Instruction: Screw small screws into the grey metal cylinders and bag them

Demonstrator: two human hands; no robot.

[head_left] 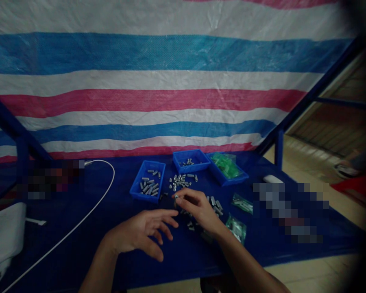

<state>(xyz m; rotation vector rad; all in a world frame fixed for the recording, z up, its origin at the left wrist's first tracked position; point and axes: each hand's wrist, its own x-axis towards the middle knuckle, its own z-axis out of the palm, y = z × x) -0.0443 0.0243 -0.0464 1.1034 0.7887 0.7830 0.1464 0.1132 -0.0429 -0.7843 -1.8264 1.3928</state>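
Observation:
My left hand [143, 232] hovers over the blue table with its fingers spread and nothing in them. To its right, my right hand [198, 207] pinches a small shiny metal piece [176, 197] between thumb and index finger. Beyond the hands lies a loose group of small metal parts [180, 181]. Metal cylinders [216, 205] lie beside my right hand, partly covered by it. A blue tray [134, 189] at the left holds several metal cylinders. Another blue tray [177, 165] farther back holds smaller metal parts.
A third blue tray [221, 179] holds green bags [227, 165]. Two green-tinted packets [242, 204] [236, 228] lie at the right. A white cable [94, 208] crosses the left side near a white device [6, 232]. Striped sheeting [152, 99] hangs behind the table [183, 260].

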